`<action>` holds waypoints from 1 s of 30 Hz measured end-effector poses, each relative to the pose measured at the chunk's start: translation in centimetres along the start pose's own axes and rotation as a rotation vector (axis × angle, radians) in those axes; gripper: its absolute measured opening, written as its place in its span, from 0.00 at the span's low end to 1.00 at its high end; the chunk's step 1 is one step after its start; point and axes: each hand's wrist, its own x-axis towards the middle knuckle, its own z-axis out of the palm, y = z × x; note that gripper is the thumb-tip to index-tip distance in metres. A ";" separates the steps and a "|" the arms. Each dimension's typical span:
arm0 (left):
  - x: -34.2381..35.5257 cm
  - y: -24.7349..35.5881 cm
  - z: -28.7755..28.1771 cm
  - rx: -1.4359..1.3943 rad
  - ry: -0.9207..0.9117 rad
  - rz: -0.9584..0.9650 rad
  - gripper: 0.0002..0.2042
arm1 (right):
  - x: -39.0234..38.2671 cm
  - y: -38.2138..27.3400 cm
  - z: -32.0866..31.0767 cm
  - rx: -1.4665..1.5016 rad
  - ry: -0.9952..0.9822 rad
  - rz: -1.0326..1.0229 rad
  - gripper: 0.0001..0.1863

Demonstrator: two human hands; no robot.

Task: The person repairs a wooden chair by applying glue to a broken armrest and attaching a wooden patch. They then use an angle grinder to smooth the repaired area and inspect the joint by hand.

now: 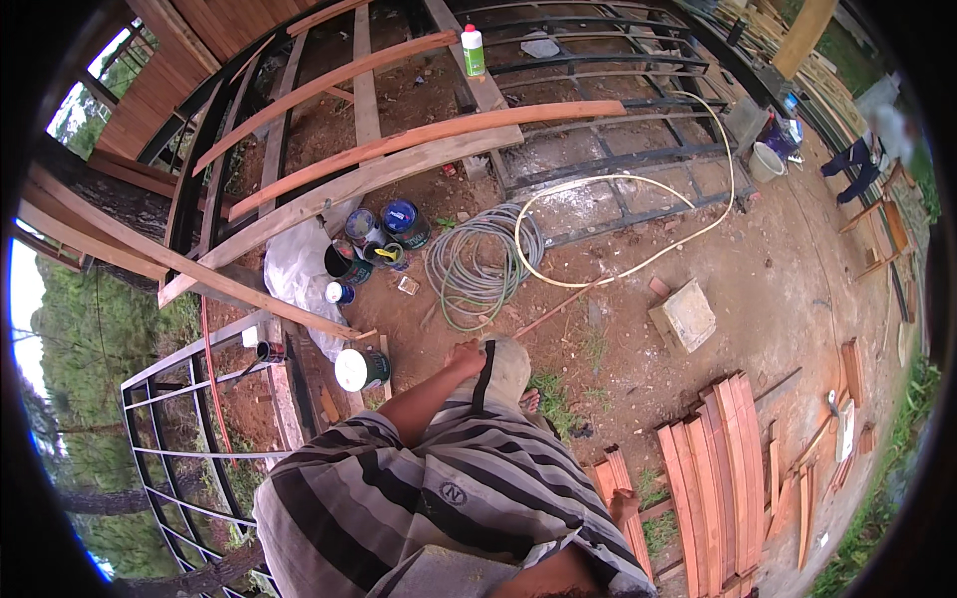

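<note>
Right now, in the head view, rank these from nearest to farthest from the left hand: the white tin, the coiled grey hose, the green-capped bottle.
From the left hand:
1. White tin, on the ground just to its left.
2. Coiled grey hose, on the dirt ahead of it.
3. Green-capped bottle, far ahead on a plank at the top of the view.

Outdoor building site; timber planks (713,468), metal frames (608,149), paint tins (404,221)
</note>
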 end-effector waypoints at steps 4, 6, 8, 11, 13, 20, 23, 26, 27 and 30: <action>4.2 6.9 -5.5 0.145 -0.162 0.229 0.23 | 4.4 -16.9 7.3 0.393 -0.212 -0.032 0.07; 7.1 8.8 -7.4 0.214 -0.251 0.320 0.22 | 6.0 -22.6 10.6 0.109 -0.315 -0.113 0.10; 11.1 9.4 -7.4 0.272 -0.302 0.453 0.20 | 7.5 -27.9 13.7 -0.145 -0.415 -0.207 0.17; 17.7 13.1 -12.0 0.136 -0.471 0.444 0.18 | 3.9 -39.7 13.8 -0.394 -0.409 -0.306 0.26; 23.8 15.8 -15.3 -0.575 -0.443 0.386 0.14 | 8.5 -37.7 17.3 -0.492 -0.395 -0.269 0.29; 47.8 18.8 -35.6 -1.127 0.623 0.214 0.19 | 15.2 -49.4 14.5 -0.322 -0.470 0.193 0.23; 56.2 21.2 -46.4 -1.030 0.933 0.040 0.33 | 17.3 -57.0 12.1 -0.039 -0.367 0.308 0.19; 64.4 18.6 -52.8 -0.726 1.165 -0.095 0.48 | 21.2 -59.6 13.6 0.085 -0.293 0.213 0.21; 66.0 19.1 -53.8 -0.685 1.162 -0.115 0.50 | 21.5 -60.4 13.7 0.067 -0.292 0.202 0.21; 69.3 19.8 -56.0 -0.588 1.248 -0.120 0.47 | 21.5 -62.8 14.2 -0.011 -0.308 0.198 0.20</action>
